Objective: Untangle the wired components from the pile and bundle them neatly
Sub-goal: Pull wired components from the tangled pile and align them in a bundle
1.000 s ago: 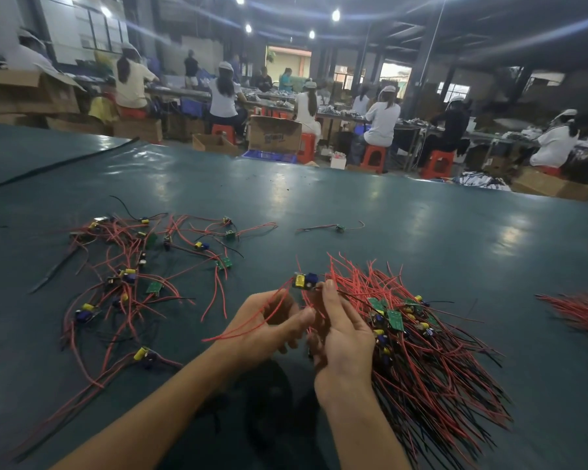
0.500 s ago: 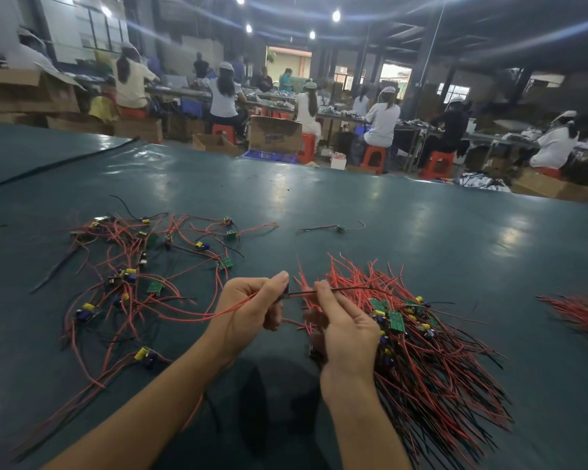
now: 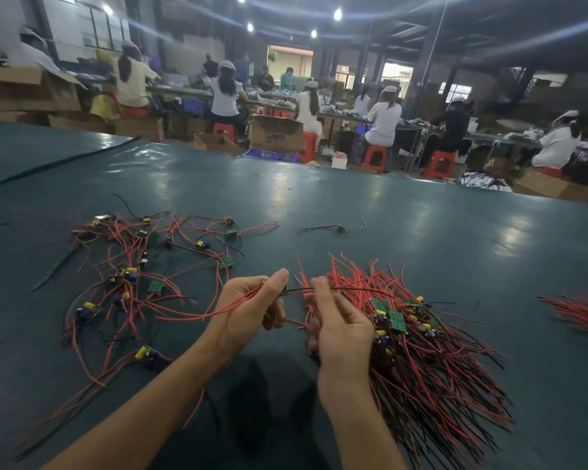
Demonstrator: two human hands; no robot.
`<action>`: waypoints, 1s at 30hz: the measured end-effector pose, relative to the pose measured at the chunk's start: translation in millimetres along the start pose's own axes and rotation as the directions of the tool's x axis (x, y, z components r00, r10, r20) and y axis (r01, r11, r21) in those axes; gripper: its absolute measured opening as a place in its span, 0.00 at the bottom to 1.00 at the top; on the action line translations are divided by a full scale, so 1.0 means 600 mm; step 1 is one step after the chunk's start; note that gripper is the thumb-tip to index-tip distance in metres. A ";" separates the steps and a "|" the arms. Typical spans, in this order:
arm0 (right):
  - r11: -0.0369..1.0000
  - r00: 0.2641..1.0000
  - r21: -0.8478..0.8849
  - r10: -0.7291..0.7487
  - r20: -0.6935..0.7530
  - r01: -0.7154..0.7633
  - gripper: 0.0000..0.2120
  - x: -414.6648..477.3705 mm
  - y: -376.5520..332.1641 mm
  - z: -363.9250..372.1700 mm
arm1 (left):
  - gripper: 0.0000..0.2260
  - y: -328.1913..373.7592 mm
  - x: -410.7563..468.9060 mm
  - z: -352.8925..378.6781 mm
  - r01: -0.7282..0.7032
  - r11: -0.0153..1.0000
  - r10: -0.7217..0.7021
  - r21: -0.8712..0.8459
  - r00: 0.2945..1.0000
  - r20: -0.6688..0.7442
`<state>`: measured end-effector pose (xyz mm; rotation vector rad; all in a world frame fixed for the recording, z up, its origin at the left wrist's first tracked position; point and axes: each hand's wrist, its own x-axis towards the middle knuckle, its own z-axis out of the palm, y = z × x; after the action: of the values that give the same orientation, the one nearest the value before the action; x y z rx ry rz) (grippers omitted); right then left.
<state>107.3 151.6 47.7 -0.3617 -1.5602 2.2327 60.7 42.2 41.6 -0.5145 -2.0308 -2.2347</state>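
- Our left hand (image 3: 252,310) pinched the red-and-black wired component (image 3: 296,290) between thumb and forefinger. Its red leads trailed left toward the loose tangled pile of red-wired parts (image 3: 126,283) on the dark green desk (image 3: 421,232).
- Our right hand (image 3: 340,323), blurred, seemed to pinch the black lead, just beside the dense bundle of red and black wires (image 3: 438,368).
- We judged the component feather-light, its leads limp, springy and apt to snag. The solder joints looked fragile, so gripping near the little board seemed wiser than tugging wire ends.
- The brown cardboard box (image 3: 275,134) bore print too blurred to read.
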 end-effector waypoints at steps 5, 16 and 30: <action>0.999 0.997 -0.037 -0.029 0.076 0.032 0.17 -0.018 0.017 0.021 | 0.20 -0.002 -0.004 0.003 -0.023 0.999 0.021 0.036 0.998 0.052; 0.954 0.960 0.295 0.121 -0.253 -0.042 0.14 0.036 -0.026 -0.042 | 0.23 0.018 0.004 -0.016 -0.073 0.994 0.065 0.079 0.992 0.105; 0.967 0.983 0.228 -0.080 -0.165 0.117 0.10 0.018 -0.018 -0.024 | 0.20 0.020 0.008 -0.024 0.208 0.951 -0.232 -0.228 0.969 -0.087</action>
<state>105.5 172.1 52.8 -0.3680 -1.1915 2.2240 56.7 27.3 53.5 -0.1746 -1.8818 -2.5683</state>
